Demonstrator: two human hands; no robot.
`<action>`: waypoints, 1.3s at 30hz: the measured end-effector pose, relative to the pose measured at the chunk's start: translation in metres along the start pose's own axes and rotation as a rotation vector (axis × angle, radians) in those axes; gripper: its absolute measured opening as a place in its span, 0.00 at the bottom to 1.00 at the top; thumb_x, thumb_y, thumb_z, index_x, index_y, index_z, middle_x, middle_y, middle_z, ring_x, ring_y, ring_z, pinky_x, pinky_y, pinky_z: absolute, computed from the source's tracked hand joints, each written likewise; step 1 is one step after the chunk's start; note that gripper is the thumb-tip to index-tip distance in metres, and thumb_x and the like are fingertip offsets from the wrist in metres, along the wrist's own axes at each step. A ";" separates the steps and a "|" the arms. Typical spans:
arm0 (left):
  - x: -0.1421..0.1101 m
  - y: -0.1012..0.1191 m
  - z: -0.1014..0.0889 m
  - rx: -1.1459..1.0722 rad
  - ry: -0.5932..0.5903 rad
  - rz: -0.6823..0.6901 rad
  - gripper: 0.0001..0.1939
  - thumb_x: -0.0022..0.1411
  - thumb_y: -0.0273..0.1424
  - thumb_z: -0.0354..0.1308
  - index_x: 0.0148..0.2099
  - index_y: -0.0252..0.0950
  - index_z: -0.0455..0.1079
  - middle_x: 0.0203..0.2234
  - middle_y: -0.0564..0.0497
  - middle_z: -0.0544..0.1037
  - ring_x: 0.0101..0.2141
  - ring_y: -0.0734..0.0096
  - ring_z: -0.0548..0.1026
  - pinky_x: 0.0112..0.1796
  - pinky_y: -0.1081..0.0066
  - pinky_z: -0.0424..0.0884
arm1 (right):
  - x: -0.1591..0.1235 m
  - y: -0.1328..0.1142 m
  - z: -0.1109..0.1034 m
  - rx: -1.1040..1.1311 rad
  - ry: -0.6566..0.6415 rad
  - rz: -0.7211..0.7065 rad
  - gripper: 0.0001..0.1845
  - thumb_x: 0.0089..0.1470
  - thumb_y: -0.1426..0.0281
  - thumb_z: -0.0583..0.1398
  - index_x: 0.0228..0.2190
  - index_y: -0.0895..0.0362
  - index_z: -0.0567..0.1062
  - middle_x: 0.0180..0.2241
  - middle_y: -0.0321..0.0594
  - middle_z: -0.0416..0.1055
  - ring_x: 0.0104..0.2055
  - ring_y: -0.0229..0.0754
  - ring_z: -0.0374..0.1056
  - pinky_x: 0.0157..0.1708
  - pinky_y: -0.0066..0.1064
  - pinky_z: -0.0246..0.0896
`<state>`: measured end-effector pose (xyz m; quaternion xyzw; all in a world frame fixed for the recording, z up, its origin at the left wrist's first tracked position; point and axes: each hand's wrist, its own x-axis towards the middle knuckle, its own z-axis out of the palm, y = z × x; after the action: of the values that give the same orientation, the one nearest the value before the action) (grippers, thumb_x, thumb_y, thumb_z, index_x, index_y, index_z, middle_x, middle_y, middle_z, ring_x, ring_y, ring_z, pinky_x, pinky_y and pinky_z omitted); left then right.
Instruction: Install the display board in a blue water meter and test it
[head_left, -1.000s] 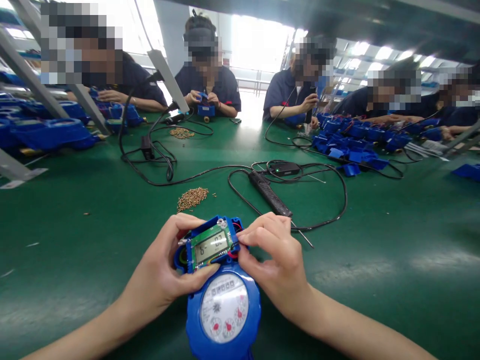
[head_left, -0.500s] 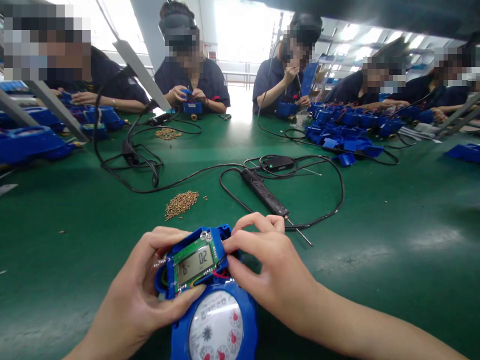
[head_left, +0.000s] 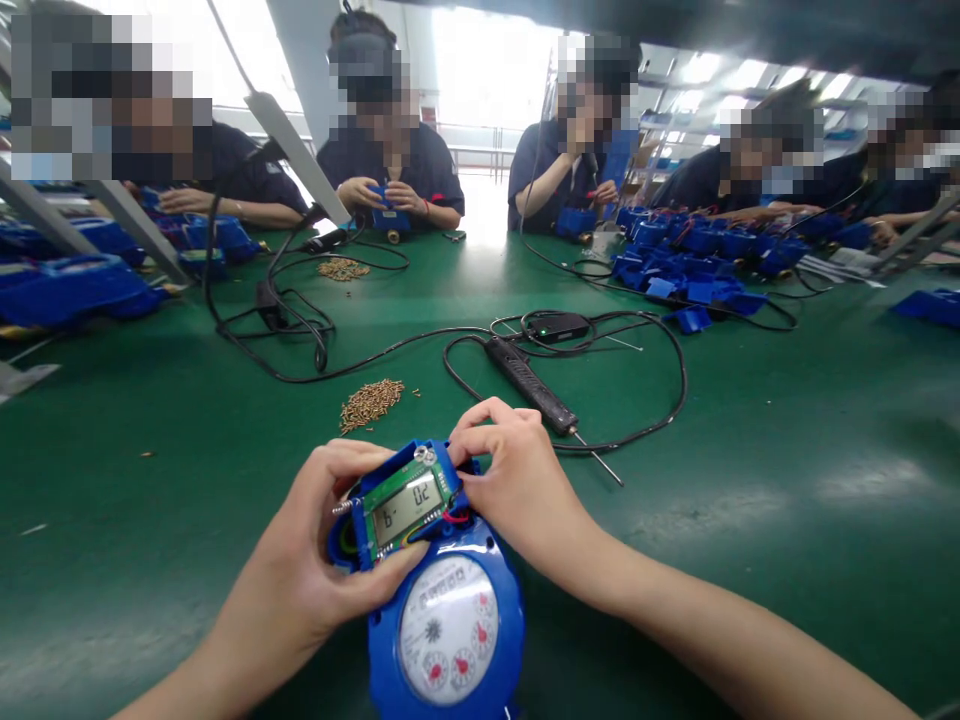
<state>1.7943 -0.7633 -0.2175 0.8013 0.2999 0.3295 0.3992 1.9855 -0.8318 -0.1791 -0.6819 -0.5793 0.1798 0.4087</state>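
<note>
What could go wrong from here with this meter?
The right hand is close to the red wires, which might get snagged or tugged. The left hand grips near the display; squeezing too hard might stress it. The loose screws beyond could scatter if the meter bumps them.

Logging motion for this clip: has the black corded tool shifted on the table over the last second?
No: judged against the pile of screws, the black corded tool has not visibly shifted in any direction.
</note>
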 end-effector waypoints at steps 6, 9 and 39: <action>0.003 0.003 0.000 -0.006 -0.034 0.016 0.21 0.57 0.36 0.67 0.51 0.51 0.64 0.45 0.52 0.71 0.48 0.60 0.73 0.46 0.62 0.78 | -0.012 0.007 -0.023 0.015 -0.147 -0.261 0.10 0.58 0.80 0.64 0.38 0.58 0.84 0.42 0.40 0.81 0.49 0.39 0.73 0.51 0.31 0.66; 0.004 0.002 -0.002 0.024 -0.042 0.035 0.22 0.57 0.36 0.68 0.51 0.50 0.64 0.44 0.53 0.72 0.46 0.62 0.75 0.45 0.64 0.79 | -0.024 0.011 -0.030 -0.039 -0.031 -0.399 0.11 0.62 0.77 0.61 0.43 0.62 0.82 0.45 0.42 0.81 0.52 0.39 0.72 0.55 0.31 0.67; 0.010 0.008 0.000 0.039 -0.076 -0.006 0.23 0.57 0.37 0.68 0.51 0.50 0.63 0.46 0.56 0.71 0.49 0.65 0.74 0.47 0.68 0.76 | -0.022 0.025 -0.028 0.060 0.044 -0.602 0.04 0.57 0.77 0.66 0.36 0.62 0.77 0.40 0.44 0.77 0.42 0.35 0.75 0.44 0.24 0.72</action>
<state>1.8020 -0.7602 -0.2082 0.8200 0.2935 0.2917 0.3954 2.0158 -0.8619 -0.1861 -0.4710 -0.7408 0.0527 0.4761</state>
